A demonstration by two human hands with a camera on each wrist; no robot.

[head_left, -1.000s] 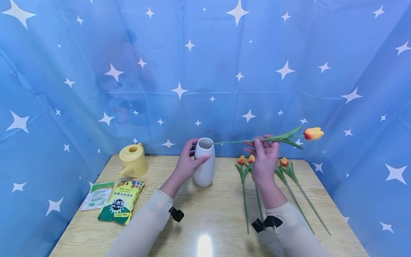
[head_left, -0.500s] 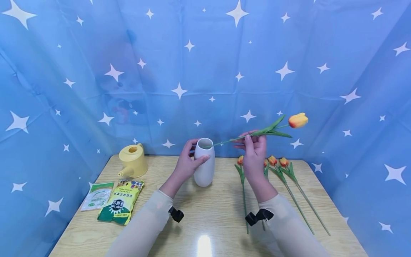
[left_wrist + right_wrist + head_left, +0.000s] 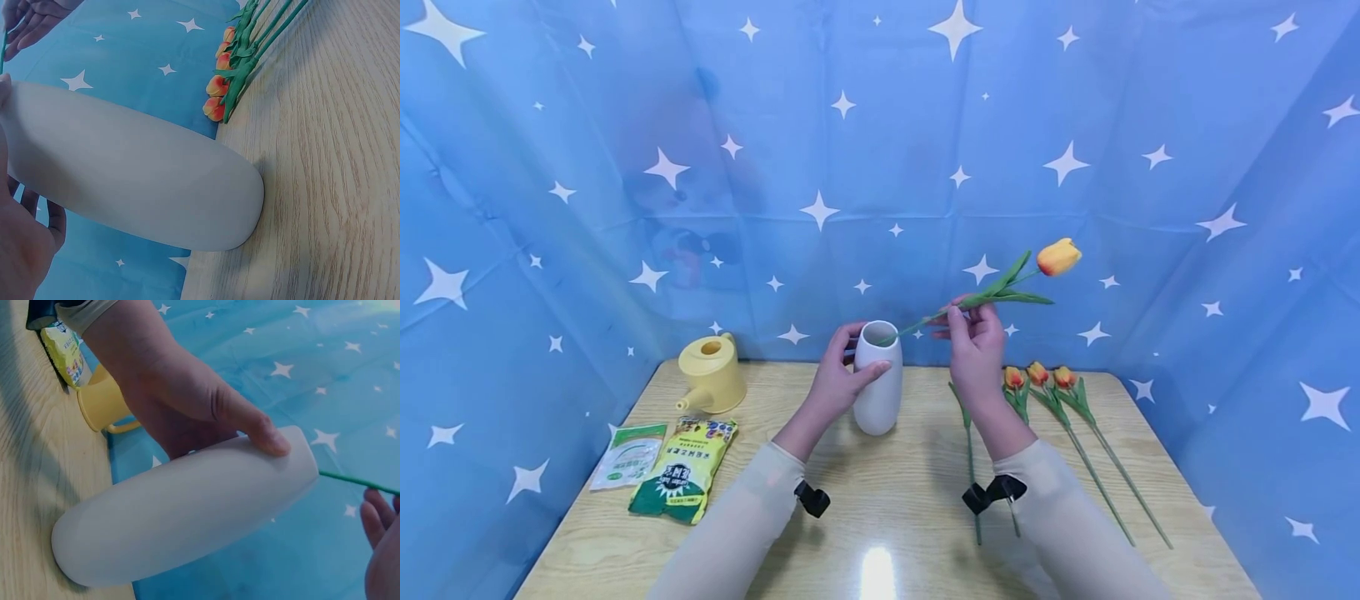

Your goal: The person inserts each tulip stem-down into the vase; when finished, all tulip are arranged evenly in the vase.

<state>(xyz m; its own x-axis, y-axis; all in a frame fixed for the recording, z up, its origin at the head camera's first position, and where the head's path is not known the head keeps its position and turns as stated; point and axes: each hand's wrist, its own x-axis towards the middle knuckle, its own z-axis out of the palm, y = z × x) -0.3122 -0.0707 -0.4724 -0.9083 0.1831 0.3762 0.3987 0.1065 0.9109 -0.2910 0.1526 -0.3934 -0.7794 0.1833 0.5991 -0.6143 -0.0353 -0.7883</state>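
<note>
A white vase [image 3: 880, 400] stands on the wooden table, its round mouth facing up. My left hand [image 3: 842, 379] grips it near the rim, thumb across the front and fingers behind. Between the thumb and fingers of my right hand [image 3: 979, 350] is the stem of a yellow-orange tulip [image 3: 1059, 257], pinched just below its leaves. The tulip leans up to the right, and its stem's lower end is inside the vase mouth. In the right wrist view the green stem [image 3: 350, 479] runs from the vase rim to the right fingers.
Several tulips [image 3: 1064, 377] lie on the table at right, one bloom hidden behind my right hand. At left are a yellow watering can [image 3: 711, 375], a yellow-green bag [image 3: 685, 471] and a white-green packet [image 3: 628, 458]. A blue star-patterned curtain [image 3: 880, 167] surrounds the table [image 3: 880, 500].
My right hand has moved left toward the vase, and the tulip has tilted more upright, its bloom going up and left. The left hand and vase have stayed in place.
</note>
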